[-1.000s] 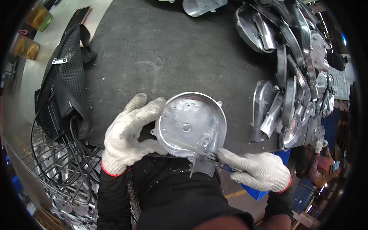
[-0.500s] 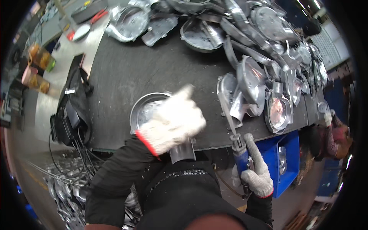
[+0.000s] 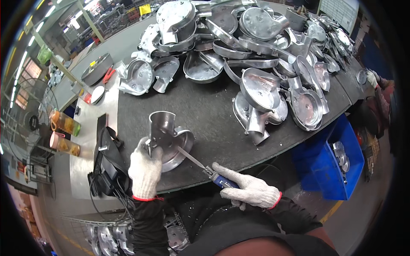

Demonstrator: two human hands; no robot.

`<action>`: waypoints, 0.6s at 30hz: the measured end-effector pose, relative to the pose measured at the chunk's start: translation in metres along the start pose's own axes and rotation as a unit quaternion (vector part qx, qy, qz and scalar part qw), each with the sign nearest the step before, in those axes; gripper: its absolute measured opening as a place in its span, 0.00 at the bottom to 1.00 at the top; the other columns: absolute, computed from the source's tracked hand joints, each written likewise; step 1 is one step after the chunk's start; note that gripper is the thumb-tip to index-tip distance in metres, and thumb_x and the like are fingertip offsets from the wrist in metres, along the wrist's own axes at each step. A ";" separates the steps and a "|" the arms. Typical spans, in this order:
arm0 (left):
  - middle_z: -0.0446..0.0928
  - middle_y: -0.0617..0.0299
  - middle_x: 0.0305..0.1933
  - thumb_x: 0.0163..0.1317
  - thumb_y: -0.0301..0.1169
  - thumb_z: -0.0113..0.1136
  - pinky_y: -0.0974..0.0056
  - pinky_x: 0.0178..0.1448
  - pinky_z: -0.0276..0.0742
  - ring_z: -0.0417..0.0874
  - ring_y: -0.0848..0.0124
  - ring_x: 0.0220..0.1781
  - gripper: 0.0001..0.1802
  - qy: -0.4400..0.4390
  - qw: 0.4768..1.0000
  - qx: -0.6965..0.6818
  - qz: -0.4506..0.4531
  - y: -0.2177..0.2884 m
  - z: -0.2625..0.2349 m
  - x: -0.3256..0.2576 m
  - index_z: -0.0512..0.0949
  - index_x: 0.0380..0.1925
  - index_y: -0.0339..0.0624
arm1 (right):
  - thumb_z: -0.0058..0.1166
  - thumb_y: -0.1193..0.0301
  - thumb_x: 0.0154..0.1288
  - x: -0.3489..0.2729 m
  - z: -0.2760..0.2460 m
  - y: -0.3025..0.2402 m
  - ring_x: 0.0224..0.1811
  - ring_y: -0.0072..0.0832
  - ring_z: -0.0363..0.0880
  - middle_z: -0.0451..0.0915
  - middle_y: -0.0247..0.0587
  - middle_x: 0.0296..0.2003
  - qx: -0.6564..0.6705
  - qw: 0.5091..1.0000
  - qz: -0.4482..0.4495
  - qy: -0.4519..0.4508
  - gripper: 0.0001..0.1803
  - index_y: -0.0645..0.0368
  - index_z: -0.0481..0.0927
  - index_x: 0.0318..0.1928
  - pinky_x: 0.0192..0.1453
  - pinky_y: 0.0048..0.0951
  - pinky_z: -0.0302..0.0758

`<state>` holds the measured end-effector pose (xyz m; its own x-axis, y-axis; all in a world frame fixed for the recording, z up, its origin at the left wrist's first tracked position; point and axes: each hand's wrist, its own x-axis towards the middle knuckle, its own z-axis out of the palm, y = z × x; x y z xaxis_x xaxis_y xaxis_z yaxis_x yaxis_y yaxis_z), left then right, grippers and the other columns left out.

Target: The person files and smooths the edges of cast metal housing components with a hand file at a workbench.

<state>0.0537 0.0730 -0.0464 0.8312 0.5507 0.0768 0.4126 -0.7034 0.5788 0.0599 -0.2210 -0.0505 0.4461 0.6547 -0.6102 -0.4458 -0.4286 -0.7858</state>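
Observation:
My left hand, in a white knit glove with a red cuff, grips the left edge of a cast-metal housing. This round, shallow part has a short spout pointing away from me and rests on the dark work table near its front edge. Gloved alike, my right hand is wrapped round a blue handheld power file. Its long thin blade reaches up and left, with the tip over the inside of the housing. Whether the tip touches the metal I cannot tell.
A heap of similar metal housings covers the back and right of the table. A blue bin with metal parts stands at right. Left are a black bag with cables and two bottles. Another person's gloved hand shows far right.
The housing has turned so its spout points away from me. My left hand has moved from over it to its left edge. My right hand has brought the power file left to the housing.

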 end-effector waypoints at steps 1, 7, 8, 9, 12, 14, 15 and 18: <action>0.88 0.48 0.45 0.62 0.38 0.64 0.50 0.52 0.83 0.90 0.47 0.49 0.22 -0.011 1.000 -0.002 0.015 -0.006 0.001 0.003 0.82 0.55 0.45 | 0.59 0.59 0.75 0.006 0.003 -0.003 0.30 0.16 0.76 0.76 0.31 0.36 -0.015 1.000 0.001 -0.007 0.46 0.37 0.47 0.85 0.33 0.22 0.81; 0.88 0.49 0.45 0.64 0.34 0.66 0.51 0.49 0.84 0.90 0.48 0.47 0.19 0.003 0.999 -0.013 0.044 -0.017 0.006 0.011 0.82 0.56 0.47 | 0.56 0.51 0.76 0.014 0.017 -0.014 0.21 0.18 0.73 0.73 0.31 0.28 0.028 0.999 -0.014 0.025 0.46 0.36 0.46 0.85 0.25 0.23 0.77; 0.88 0.49 0.45 0.64 0.34 0.66 0.51 0.49 0.84 0.90 0.48 0.47 0.19 -0.005 0.999 -0.010 0.047 -0.017 0.007 0.009 0.82 0.56 0.47 | 0.56 0.52 0.76 0.013 0.018 -0.016 0.22 0.17 0.73 0.73 0.31 0.29 0.059 0.998 0.004 0.015 0.47 0.37 0.45 0.86 0.24 0.23 0.77; 0.88 0.49 0.45 0.64 0.33 0.67 0.51 0.49 0.84 0.90 0.48 0.47 0.19 0.000 0.999 -0.011 0.053 -0.014 0.007 0.007 0.82 0.56 0.47 | 0.57 0.55 0.75 0.015 0.018 -0.017 0.24 0.17 0.74 0.74 0.31 0.33 0.123 0.992 -0.003 0.001 0.47 0.39 0.45 0.86 0.25 0.22 0.77; 0.88 0.48 0.42 0.64 0.30 0.68 0.53 0.48 0.84 0.91 0.49 0.45 0.20 0.034 0.996 0.008 0.081 -0.015 0.016 0.000 0.81 0.56 0.46 | 0.57 0.59 0.76 0.022 0.024 -0.022 0.26 0.17 0.75 0.74 0.32 0.36 0.202 0.979 -0.021 -0.015 0.47 0.43 0.45 0.86 0.23 0.21 0.76; 0.87 0.45 0.42 0.64 0.32 0.69 0.53 0.48 0.84 0.91 0.50 0.45 0.21 0.048 0.995 -0.008 0.090 -0.028 0.018 0.004 0.80 0.57 0.43 | 0.57 0.59 0.75 0.016 0.023 -0.040 0.25 0.19 0.75 0.72 0.34 0.33 0.107 0.993 -0.058 -0.007 0.48 0.46 0.43 0.86 0.24 0.24 0.76; 0.87 0.44 0.44 0.64 0.32 0.68 0.54 0.49 0.85 0.91 0.50 0.46 0.23 0.051 0.995 0.021 0.086 -0.029 0.019 0.002 0.79 0.59 0.39 | 0.54 0.60 0.77 0.014 0.019 -0.046 0.25 0.26 0.80 0.76 0.38 0.29 -0.005 0.998 -0.062 -0.007 0.45 0.51 0.45 0.85 0.25 0.28 0.78; 0.88 0.44 0.46 0.65 0.35 0.67 0.54 0.50 0.85 0.91 0.50 0.47 0.24 0.055 0.997 -0.040 0.027 -0.016 0.015 -0.010 0.79 0.60 0.38 | 0.56 0.62 0.77 0.027 0.023 -0.029 0.24 0.32 0.84 0.80 0.45 0.31 -0.462 0.840 -0.252 0.136 0.43 0.46 0.50 0.84 0.26 0.31 0.81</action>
<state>0.0442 0.0722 -0.0686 0.8037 0.5617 0.1964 0.3334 -0.6985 0.6332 0.0671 -0.1764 -0.0414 0.6151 0.7845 -0.0790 0.5879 -0.5231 -0.6170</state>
